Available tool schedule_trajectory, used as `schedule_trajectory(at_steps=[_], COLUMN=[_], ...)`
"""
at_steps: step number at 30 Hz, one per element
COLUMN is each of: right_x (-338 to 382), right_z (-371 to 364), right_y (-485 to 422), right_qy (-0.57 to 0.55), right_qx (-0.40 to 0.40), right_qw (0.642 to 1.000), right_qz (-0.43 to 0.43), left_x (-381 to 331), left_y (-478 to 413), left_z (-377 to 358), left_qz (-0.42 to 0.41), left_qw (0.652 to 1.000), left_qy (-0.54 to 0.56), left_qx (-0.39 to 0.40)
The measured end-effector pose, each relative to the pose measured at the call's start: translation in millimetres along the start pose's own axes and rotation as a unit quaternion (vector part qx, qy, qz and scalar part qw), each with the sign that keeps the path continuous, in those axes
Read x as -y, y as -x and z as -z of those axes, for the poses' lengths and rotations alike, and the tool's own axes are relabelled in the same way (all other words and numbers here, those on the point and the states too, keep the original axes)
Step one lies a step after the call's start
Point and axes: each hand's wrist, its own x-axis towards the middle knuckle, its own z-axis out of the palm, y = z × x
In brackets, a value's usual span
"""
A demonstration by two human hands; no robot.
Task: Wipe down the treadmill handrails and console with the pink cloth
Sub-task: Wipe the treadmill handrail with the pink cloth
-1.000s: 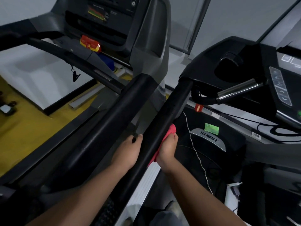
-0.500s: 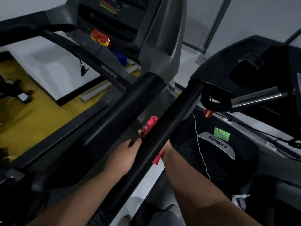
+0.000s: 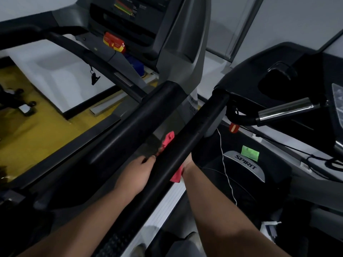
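the word "spirit" stands in dark letters on the grey plate (image 3: 241,161) of the black motor cover (image 3: 274,169) at lower right. print on the green sticker (image 3: 249,153) just above it and on the console (image 3: 130,10) is too small to read.

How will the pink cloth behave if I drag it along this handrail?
Likely floppy: the pink cloth bends around the handrail, showing on both sides. Probably light: the left hand seems to hold its end with fingertips only. It may bunch rather than slide flat, since its upper end looks crumpled.
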Motion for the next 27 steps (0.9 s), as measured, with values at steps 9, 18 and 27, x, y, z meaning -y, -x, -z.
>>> schedule_trajectory(at_steps=[9,18,27], right_x=[5.0,4.6,-7.0], right_z=[17.8,6.6,-33.4], right_y=[21.3,65.9,79.2], right_qy=[0.001,0.252,0.729], right_qx=[-0.141,-0.304,-0.217], right_qw=[0.984,0.851,0.529], right_qz=[0.113,0.347,0.377], left_x=[1.9,0.7,3.5], left_y=[-2.8,-2.5,-4.1], left_z=[0.3,0.5,-1.1], left_qz=[-0.015,-0.032,-0.059], left_qw=[1.000,0.999,0.998], left_qy=[-0.013,-0.020,-0.025], left_qx=[0.023,0.036,0.025])
